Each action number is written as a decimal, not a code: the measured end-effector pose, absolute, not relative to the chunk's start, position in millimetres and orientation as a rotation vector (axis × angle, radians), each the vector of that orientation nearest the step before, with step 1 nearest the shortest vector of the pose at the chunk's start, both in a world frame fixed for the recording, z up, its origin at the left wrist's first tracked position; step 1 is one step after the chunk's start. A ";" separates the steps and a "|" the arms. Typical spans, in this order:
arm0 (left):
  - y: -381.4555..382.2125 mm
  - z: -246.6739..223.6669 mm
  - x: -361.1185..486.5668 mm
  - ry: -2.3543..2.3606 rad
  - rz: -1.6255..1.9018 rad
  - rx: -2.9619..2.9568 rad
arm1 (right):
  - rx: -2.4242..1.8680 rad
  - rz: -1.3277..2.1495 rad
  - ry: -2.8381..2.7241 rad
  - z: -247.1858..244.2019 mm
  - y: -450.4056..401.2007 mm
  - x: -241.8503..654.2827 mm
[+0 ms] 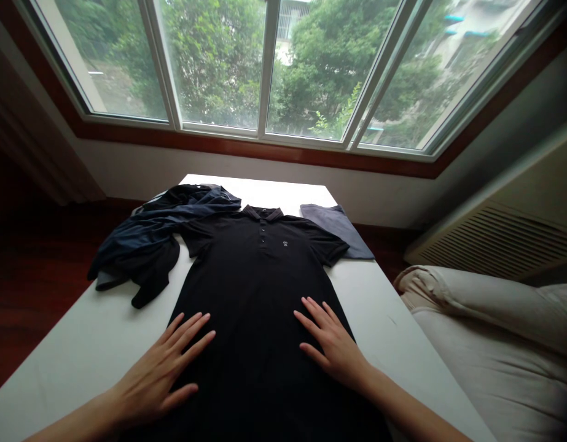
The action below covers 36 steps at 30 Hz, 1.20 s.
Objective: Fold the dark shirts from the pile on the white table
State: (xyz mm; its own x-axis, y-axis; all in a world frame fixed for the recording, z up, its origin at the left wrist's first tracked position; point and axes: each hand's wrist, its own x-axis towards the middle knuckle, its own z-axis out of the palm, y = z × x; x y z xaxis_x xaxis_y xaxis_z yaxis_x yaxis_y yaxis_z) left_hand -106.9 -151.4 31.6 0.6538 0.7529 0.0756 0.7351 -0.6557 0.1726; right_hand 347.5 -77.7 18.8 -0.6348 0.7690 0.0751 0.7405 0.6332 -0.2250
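A black polo shirt lies spread front side up, its collar toward the window and its lower part running out of the picture at the bottom. Flat on its left side rests my left hand, fingers stretched and apart. My right hand lies on the shirt's right side, fingers spread as well. Neither hand grips any cloth. Three buttons and a small pale emblem show on the shirt's chest.
The shirt lies on a white table. A heap of dark clothes sits at the table's left edge, and a folded grey garment lies partly under the right sleeve. A beige sofa stands on the right. Windows are beyond the table.
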 end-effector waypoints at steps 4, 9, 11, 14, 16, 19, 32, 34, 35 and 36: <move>-163.6 49.0 -97.0 1.030 0.099 2.676 | -1.253 0.275 -2.701 21.6 -87.5 347.6; -162.6 69.5 -73.9 0.911 0.002 2.558 | -1.159 0.333 -2.731 26.2 -100.8 344.5; -159.2 70.0 -68.1 0.884 -0.004 2.532 | -1.123 0.354 -2.758 26.2 -104.9 346.2; -155.6 64.6 -66.8 0.864 -0.009 2.525 | -1.131 0.362 -2.755 24.5 -106.9 352.3; -155.9 61.2 -69.1 0.859 0.002 2.535 | -1.135 0.380 -2.747 24.6 -108.1 355.8; -159.1 61.5 -70.4 0.850 0.007 2.553 | -1.144 0.437 -2.720 29.3 -114.8 353.9; -169.5 65.4 -38.6 0.718 0.023 2.490 | -0.890 0.780 -2.845 55.9 -151.8 323.8; -175.2 67.5 -39.9 0.713 -0.004 2.482 | -0.865 0.770 -2.843 55.8 -156.2 326.8; -177.4 69.3 -40.0 0.705 -0.020 2.480 | -0.850 0.767 -2.842 56.0 -158.1 327.8; -179.0 71.2 -39.7 0.695 -0.029 2.479 | -0.836 0.767 -2.842 56.5 -159.5 328.5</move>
State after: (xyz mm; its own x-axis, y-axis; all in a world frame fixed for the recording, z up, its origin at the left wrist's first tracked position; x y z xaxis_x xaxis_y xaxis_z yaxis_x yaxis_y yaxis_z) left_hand -39.7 -179.0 71.2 0.8656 0.4728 -0.1652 0.4851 -0.7094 0.5114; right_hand 328.5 -159.5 56.5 -0.8478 0.5267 -0.0610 0.4860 0.7259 -0.4868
